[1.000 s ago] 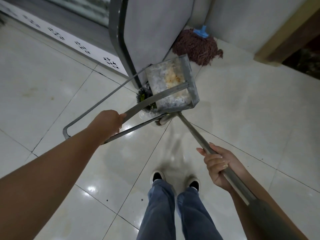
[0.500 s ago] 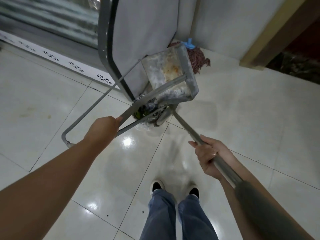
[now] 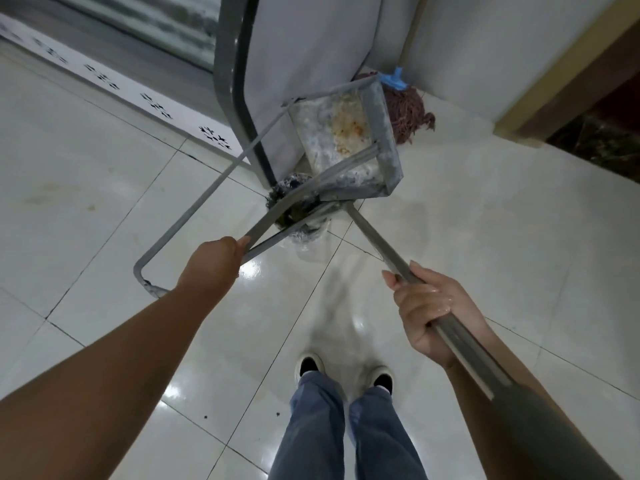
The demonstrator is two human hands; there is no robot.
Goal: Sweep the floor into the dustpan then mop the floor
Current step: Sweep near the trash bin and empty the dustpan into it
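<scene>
I log, frame centre: left hand (image 3: 214,261) gripping metal dustpan (image 3: 346,147) handle, right hand (image 3: 429,306) gripping broom pole (image 3: 377,242).

Landmark: dustpan (image 3: 349,147), tilted, its long wire handle (image 3: 194,209) slanting toward the person.
Left of dustpan: upright grey panel (image 3: 298,46) touching, blocks passage.
Behind dustpan: mop head (image 3: 408,112) against wall.
Below dustpan: litter bag (image 3: 304,216) and broom pole (image 3: 381,244).
Right of dustpan: open tiled floor (image 3: 502,237).
</scene>
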